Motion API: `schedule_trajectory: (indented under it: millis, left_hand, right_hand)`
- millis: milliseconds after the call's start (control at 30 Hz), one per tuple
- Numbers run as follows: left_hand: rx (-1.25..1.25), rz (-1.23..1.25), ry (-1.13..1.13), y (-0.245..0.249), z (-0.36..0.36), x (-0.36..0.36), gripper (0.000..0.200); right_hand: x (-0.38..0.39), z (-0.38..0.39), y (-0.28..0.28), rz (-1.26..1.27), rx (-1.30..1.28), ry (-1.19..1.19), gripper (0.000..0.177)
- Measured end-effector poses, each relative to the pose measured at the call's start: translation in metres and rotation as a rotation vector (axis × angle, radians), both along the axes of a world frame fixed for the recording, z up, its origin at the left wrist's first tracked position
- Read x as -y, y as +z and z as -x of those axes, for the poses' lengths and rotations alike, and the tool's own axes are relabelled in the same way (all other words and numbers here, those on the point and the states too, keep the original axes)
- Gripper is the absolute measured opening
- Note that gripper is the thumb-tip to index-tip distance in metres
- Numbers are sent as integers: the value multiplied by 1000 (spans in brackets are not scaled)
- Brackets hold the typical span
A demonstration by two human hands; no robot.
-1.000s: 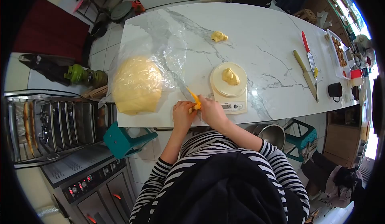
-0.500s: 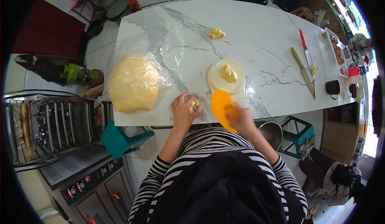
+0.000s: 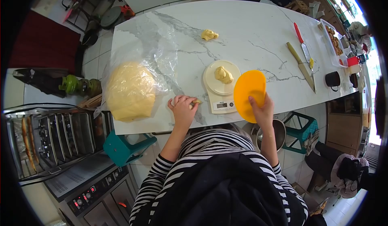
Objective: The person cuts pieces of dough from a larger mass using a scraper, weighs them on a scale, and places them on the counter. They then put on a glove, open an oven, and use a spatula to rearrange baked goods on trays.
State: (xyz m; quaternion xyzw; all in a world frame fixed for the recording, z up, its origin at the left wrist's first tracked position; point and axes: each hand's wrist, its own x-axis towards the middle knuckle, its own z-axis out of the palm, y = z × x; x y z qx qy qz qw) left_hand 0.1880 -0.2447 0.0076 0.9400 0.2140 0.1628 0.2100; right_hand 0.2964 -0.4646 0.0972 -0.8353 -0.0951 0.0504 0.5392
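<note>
My right hand (image 3: 263, 112) grips an orange dough scraper (image 3: 247, 94) by its edge, just right of the kitchen scale (image 3: 224, 106). On the scale's round plate rests a lump of dough (image 3: 224, 75). My left hand (image 3: 184, 109) is closed over a small piece of dough (image 3: 196, 102) on the tabletop, its fingers hiding part of it. To the left of that hand lies a large mass of dough (image 3: 131, 92) under clear plastic (image 3: 151, 40). Another small dough lump (image 3: 209, 34) sits farther back.
On the marble table (image 3: 258, 23), a knife (image 3: 301, 66) and a red-handled grater (image 3: 303, 44) lie at the right. Beyond them are a plastic tray of baked pieces (image 3: 332, 42) and a black cup (image 3: 332, 79). Green stools (image 3: 125, 149) and a metal bowl (image 3: 279, 135) stand below the front edge.
My right hand has swung the scraper rightward, off the front of the scale, uncovering its display. My left hand stays at the small dough piece, its fingers now more closed over it.
</note>
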Motion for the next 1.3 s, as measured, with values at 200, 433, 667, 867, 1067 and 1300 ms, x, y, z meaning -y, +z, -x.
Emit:
schedule_trajectory:
  millis: [200, 433, 667, 867, 1067, 1300]
  left_hand:
    - [-136, 48, -12, 11, 6, -3, 17]
    - [-101, 68, -45, 6, 3, -3, 13]
    - [-40, 33, -34, 6, 4, 2, 8]
    - [-98, 45, -46, 12, 12, 3, 17]
    - [-196, -28, -82, 24, 28, 9, 38]
    - [-52, -68, -123, -4, -18, 10, 28]
  right_hand:
    - [-14, 0, -7, 51, -4, 95, 25]
    - [-67, 29, -38, 136, 209, 374, 27]
    - [-110, 43, -48, 264, 163, 506, 23]
    - [-127, 35, -48, 453, 194, 555, 29]
    - [-59, 40, -43, 311, 88, 610, 24]
    - [-16, 2, -9, 52, 177, 32, 24]
